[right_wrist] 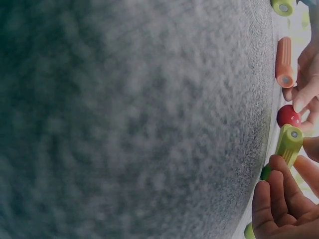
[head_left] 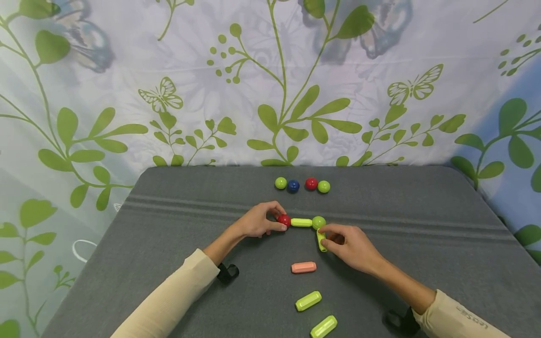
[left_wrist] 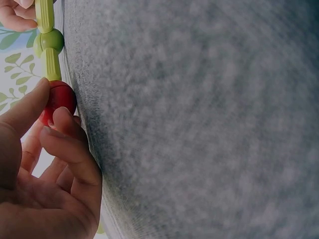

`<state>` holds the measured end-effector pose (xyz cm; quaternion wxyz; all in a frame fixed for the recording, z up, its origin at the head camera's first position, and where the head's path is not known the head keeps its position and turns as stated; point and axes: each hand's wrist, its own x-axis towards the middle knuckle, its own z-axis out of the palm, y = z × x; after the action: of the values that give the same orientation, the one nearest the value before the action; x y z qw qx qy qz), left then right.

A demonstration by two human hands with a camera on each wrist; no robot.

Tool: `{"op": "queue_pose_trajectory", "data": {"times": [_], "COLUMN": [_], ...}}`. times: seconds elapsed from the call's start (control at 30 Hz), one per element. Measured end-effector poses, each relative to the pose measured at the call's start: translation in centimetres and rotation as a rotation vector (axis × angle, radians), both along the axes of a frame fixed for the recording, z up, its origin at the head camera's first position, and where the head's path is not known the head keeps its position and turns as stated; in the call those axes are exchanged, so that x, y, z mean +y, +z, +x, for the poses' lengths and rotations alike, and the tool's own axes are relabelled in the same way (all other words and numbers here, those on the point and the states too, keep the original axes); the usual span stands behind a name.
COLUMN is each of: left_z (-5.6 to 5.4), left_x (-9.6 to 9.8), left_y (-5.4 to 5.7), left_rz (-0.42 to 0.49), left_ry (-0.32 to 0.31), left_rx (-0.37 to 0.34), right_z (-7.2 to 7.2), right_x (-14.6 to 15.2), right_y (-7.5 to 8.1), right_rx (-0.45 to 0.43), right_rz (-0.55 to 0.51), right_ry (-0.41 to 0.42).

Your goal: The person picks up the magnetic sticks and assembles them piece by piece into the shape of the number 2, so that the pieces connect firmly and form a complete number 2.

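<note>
While the head view looks down on the gray, woven-looking tabletop [head_left: 262, 300], the left hand [head_left: 258, 219] pinches a glossy red ball [head_left: 284, 220] at one end of a small chain: red ball, faceted lime rod [head_left: 301, 222], green ball [head_left: 319, 222]. From that green ball a second lime rod [head_left: 320, 238] angles toward the wearer, pinched by the right hand [head_left: 352, 246]. A salmon rod [head_left: 303, 267] lies nearby.

Seen from the left wrist, thumb and fingers close around the red ball's smooth curve; the rods' sides are grooved.

At the right wrist, a pale disc, perhaps a magnet, sits in the held rod's end. Pieces look like light, stiff plastic; the balls may slip or roll, so the grooved rod sides should offer the surer hold.
</note>
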<state>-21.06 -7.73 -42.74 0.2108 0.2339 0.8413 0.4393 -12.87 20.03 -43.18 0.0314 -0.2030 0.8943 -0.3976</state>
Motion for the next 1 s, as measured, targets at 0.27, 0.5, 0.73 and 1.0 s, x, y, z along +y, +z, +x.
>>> {"op": "queue_pose_trajectory", "data": {"times": [0.27,0.5,0.73,1.0], "left_z": [-0.04,0.03,0.2,0.13], "left_x": [-0.04,-0.08,-0.13,-0.09], "left_y": [-0.19,-0.06,0.1,0.09], "left_rz": [-0.001,0.014,0.033,0.021], "left_ry": [0.001,-0.006,-0.014,-0.002], "left_rx": [0.006,0.009,0.009,-0.007], "right_z": [0.02,0.06,0.01,-0.85], "right_x": [0.0,-0.08,-0.07,0.26], "right_y": [0.03,0.06,-0.03,0.19], "right_rx": [-0.011,0.005,0.068,0.15], "right_rz": [-0.007,-0.005,-0.024,-0.041], "right_ry": [0.0,-0.015,-0.047,-0.12]}}
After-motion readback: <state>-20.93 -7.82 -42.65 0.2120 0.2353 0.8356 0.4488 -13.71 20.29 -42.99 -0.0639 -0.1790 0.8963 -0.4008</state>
